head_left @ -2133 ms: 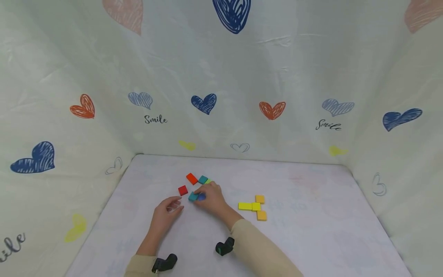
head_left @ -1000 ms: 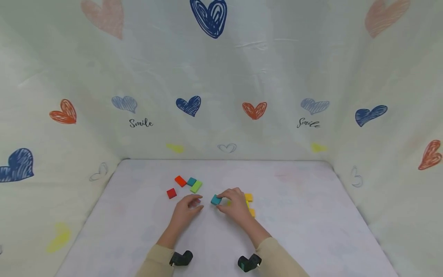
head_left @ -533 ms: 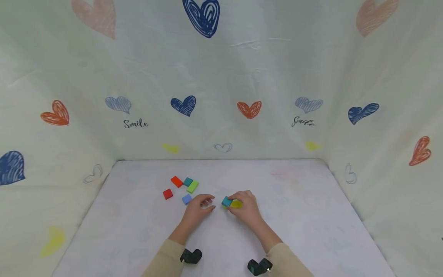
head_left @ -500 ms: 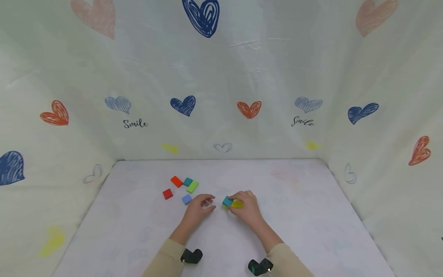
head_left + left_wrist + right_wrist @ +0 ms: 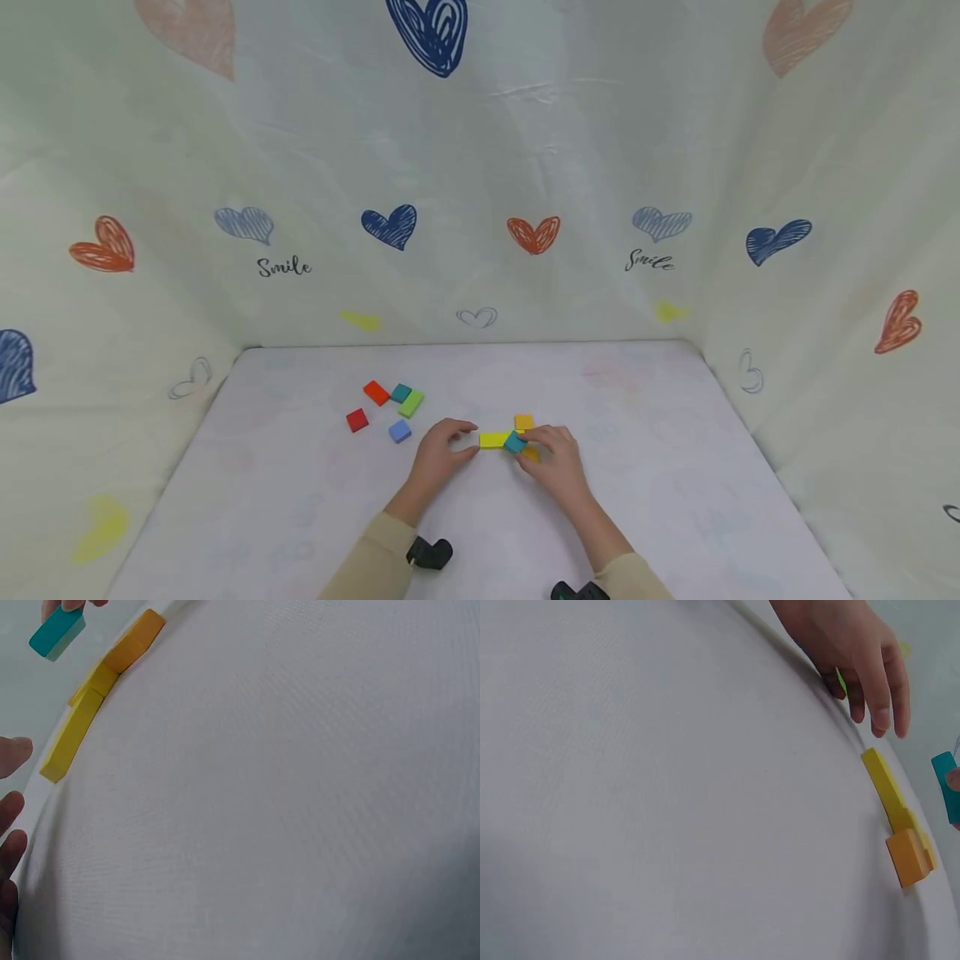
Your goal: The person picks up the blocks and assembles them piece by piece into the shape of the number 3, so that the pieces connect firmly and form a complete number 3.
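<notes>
My right hand [image 5: 561,468] pinches a teal block [image 5: 514,442] between thumb and fingers. Both wrist views show that teal block [image 5: 57,633] raised off the table, above a small arrangement of blocks. A long yellow block [image 5: 492,440] meets a shorter yellow block [image 5: 96,678] there, mostly covered by the teal one in the head view. Orange blocks sit on its far side [image 5: 523,421] and near side [image 5: 531,453]. Beside the long block's left end is my left hand [image 5: 435,460], thumb and fingers apart, holding nothing.
Farther left lie a red block [image 5: 357,420], an orange-red block [image 5: 377,392], a second teal block [image 5: 401,393], a light green block [image 5: 411,404] and a blue block [image 5: 400,431]. A white heart-printed sheet [image 5: 450,283] stands behind the table [image 5: 675,467].
My right hand has carried the teal block rightward from beside the blue block to over the yellow and orange blocks. The left hand has moved right, away from the red block.
</notes>
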`<state>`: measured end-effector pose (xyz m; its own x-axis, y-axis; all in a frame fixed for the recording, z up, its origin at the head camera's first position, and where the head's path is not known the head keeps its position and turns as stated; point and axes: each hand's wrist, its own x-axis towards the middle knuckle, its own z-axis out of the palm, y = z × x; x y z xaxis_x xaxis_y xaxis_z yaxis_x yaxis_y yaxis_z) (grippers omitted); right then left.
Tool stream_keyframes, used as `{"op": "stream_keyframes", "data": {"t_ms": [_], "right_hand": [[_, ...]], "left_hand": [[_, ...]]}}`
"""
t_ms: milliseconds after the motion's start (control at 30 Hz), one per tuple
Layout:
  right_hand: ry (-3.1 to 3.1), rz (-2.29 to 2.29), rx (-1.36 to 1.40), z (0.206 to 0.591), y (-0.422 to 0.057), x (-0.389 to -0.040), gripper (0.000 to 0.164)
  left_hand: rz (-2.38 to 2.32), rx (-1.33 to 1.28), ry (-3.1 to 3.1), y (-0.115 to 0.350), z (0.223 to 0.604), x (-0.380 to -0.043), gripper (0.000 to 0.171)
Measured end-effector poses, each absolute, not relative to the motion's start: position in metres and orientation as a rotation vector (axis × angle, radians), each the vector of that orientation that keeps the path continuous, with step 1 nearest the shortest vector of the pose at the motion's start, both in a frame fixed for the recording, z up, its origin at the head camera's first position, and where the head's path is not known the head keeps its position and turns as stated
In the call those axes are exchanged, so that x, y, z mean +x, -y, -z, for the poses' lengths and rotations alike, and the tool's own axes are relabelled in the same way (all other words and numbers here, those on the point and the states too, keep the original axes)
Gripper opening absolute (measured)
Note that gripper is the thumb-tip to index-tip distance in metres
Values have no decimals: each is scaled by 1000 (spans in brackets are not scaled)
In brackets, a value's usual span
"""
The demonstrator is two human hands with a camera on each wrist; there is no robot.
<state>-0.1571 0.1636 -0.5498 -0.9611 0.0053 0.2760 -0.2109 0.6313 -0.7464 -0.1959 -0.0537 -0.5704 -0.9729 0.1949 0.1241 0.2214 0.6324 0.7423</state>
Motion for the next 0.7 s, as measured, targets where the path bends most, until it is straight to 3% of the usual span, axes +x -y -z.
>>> {"op": "stream_keyframes", "data": {"t_ms": [700], "right_hand": [[2425, -1504, 15, 576, -173, -120, 35]], "left_hand": [[897, -232, 2833, 37, 583, -191, 36]]}}
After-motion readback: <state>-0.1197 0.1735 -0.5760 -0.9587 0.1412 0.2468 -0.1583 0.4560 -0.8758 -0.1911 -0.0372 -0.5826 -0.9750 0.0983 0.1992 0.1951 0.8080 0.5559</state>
